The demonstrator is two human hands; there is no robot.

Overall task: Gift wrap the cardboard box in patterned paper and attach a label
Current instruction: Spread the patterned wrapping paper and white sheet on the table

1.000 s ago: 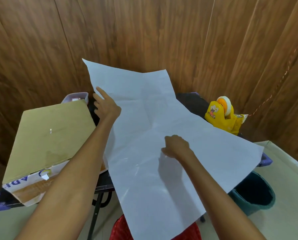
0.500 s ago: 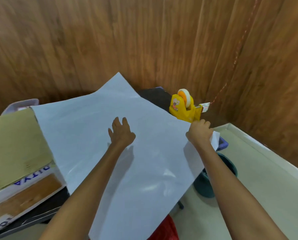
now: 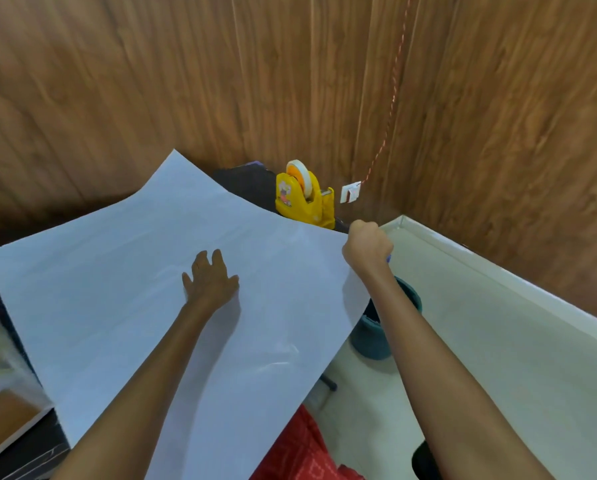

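Observation:
A big sheet of wrapping paper (image 3: pixel 123 282) lies white side up over the dark table, hanging off its near and right sides. My left hand (image 3: pixel 211 282) presses flat on the middle of the sheet with fingers spread. My right hand (image 3: pixel 368 245) grips the sheet's right corner in a fist. The cardboard box (image 3: pixel 2 403) shows only as a corner at the far left edge of the view. A small white label (image 3: pixel 350 192) on a red-and-white string hangs by the wall behind the tape.
A yellow tape dispenser (image 3: pixel 304 197) stands on the dark table (image 3: pixel 245 180) just beyond the paper's far edge, near my right hand. A teal bin (image 3: pixel 376 336) sits on the floor under the paper's right corner. Wooden walls close the corner behind.
The sheet has been turned and laid flatter across the table. My right hand went from its middle to its right corner and grips it; my left hand moved to the middle and flattened.

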